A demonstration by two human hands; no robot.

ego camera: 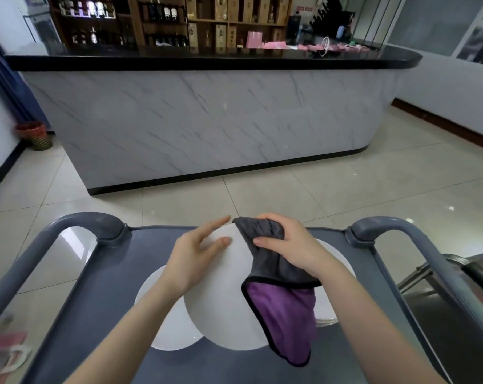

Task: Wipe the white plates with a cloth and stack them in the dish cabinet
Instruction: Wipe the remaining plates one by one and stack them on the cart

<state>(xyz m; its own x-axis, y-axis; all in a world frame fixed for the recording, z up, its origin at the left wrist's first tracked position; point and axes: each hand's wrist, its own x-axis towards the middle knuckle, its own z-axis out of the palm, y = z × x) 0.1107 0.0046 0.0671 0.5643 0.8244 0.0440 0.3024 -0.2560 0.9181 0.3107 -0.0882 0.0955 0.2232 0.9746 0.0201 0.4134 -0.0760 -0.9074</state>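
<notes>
Both forearms reach in from the bottom of the frame and meet at its lower centre, above the grey surface (110, 314) of a cart. The left hand (198, 253) comes in from the lower left with the wrist nearly straight. It pinches the upper left rim of a white plate (221, 300), the thumb lying flat on the near face and the long fingers passing behind the edge. The plate is lifted and tilted toward the camera. The right hand (287, 245) comes from the lower right, its wrist bent inward and its fingers curled tight round a bunched cloth (284, 314), which it presses over the plate's upper right rim. The cloth is grey outside and purple inside, and its loose end hangs down across the right side of the plate. Under the held plate, a second plate (162, 322) lies on the surface at lower left and a third plate (330, 249) at right, partly hidden by the right wrist.
</notes>
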